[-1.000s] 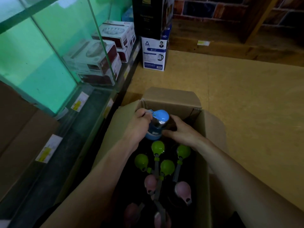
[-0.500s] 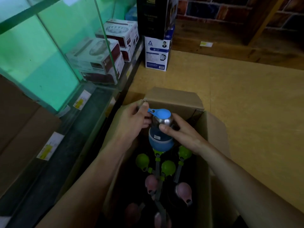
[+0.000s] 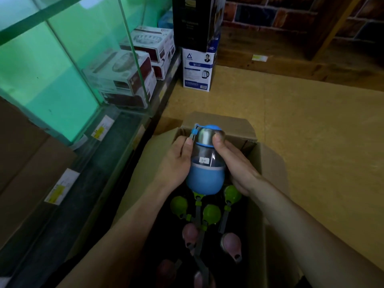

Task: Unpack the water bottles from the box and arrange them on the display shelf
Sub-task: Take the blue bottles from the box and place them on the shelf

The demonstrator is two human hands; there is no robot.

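Carton (image 3: 268, 169), open, brown card, on the floor at 6 o'clock of the view. Contents: pink-capped bottles (image 3: 230, 243) nearest, dark straps across them; green-capped bottles (image 3: 211, 213) just beyond, upright, caps only showing.

Blue bottle (image 3: 204, 163), held above the carton's far half, over the green caps, tilted slightly. Blue lower sleeve, clear middle band, metal collar, blue lid with a strap at 10 o'clock. Small white sticker on the clear band; handwriting, unreadable.

Left hand (image 3: 176, 163): curled round the bottle's 9 o'clock side, thumb on the strap. Right hand (image 3: 234, 163): wrapped round the 3 o'clock side, thumb pressed on the metal collar. Both grip firmly.

Display shelf (image 3: 116, 142), at 9 to 11 o'clock: glass-fronted, green-lit; yellow-and-white price tags (image 3: 102, 128) on its edge, print illegible. Boxed appliances (image 3: 124, 77) behind the glass.

Kettle box (image 3: 197, 71), at 12 o'clock: white and blue, triangle logo, kettle picture; text too small to read. Black box (image 3: 193, 21) stacked on it.
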